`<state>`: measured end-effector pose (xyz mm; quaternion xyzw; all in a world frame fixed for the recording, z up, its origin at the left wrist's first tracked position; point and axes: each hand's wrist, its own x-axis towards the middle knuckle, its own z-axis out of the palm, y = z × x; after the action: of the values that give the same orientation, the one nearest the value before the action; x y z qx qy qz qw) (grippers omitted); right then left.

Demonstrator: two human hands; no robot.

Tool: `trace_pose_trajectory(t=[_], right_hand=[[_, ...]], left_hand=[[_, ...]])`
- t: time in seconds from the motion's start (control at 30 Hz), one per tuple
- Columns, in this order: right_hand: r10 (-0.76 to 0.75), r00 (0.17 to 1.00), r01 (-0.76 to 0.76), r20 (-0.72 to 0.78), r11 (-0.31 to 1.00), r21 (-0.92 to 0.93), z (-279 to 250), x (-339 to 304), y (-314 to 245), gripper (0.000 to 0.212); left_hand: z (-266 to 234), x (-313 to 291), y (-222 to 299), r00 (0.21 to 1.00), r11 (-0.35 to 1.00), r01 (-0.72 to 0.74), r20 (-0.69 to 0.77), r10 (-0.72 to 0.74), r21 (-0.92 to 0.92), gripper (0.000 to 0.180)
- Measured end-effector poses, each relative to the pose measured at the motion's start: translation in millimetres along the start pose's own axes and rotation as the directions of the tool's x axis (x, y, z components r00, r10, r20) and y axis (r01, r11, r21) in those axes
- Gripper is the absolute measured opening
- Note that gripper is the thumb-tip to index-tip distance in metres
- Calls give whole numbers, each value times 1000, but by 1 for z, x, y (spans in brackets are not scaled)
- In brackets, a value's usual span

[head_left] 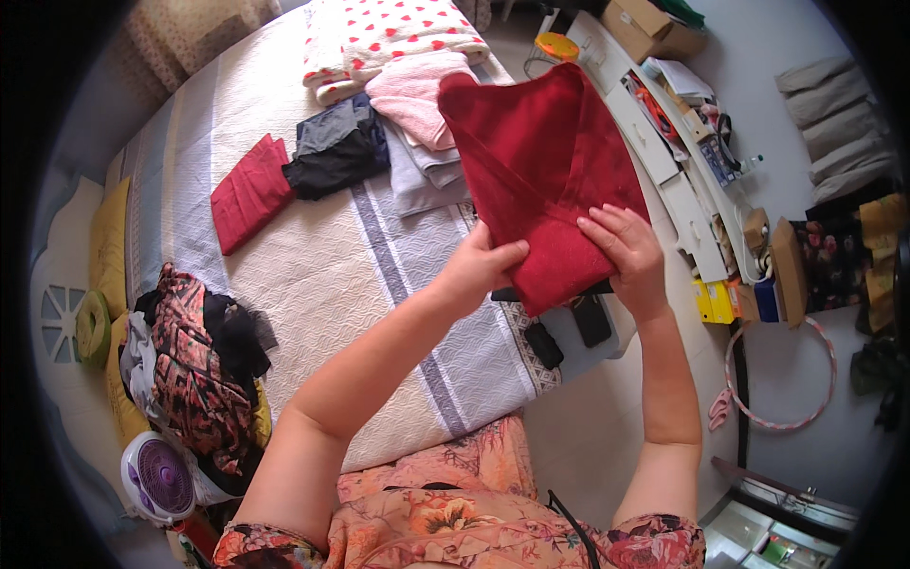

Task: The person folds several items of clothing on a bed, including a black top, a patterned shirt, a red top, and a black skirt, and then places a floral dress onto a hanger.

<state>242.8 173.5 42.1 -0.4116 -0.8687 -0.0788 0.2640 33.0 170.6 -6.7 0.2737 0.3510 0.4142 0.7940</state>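
Note:
Both my hands hold up a dark red V-neck garment (607,142), folded at its lower end, above the right edge of the bed. My left hand (474,270) grips its lower left side, thumb on top and the other fingers hidden beneath. My right hand (630,256) closes on the lower right side, its fingers lying over the front of the cloth. Past the garment, on the bed, are a folded pink towel-like cloth (417,95), folded grey clothes (422,180), a dark folded pile (336,147) and a folded red cloth (251,194).
A heap of patterned clothes (194,351) lies at the bed's left, near a purple-and-white fan (161,477). A heart-print blanket (398,38) sits at the far end. Under the garment are a phone (591,320) and a black case (543,346). A white drawer cabinet (687,213) lines the right.

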Motion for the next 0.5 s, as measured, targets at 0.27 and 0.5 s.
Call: trace_pose_trajectory(t=[0.27, 0.5], right_hand=[[362, 801, -367, 476, 926, -88, 93, -138, 30, 58], [334, 919, -329, 208, 942, -60, 93, -96, -33, 46]], left_hand=[[-96, -50, -148, 861, 792, 495, -83, -501, 357, 66], [-233, -199, -173, 680, 751, 655, -500, -536, 84, 59]])
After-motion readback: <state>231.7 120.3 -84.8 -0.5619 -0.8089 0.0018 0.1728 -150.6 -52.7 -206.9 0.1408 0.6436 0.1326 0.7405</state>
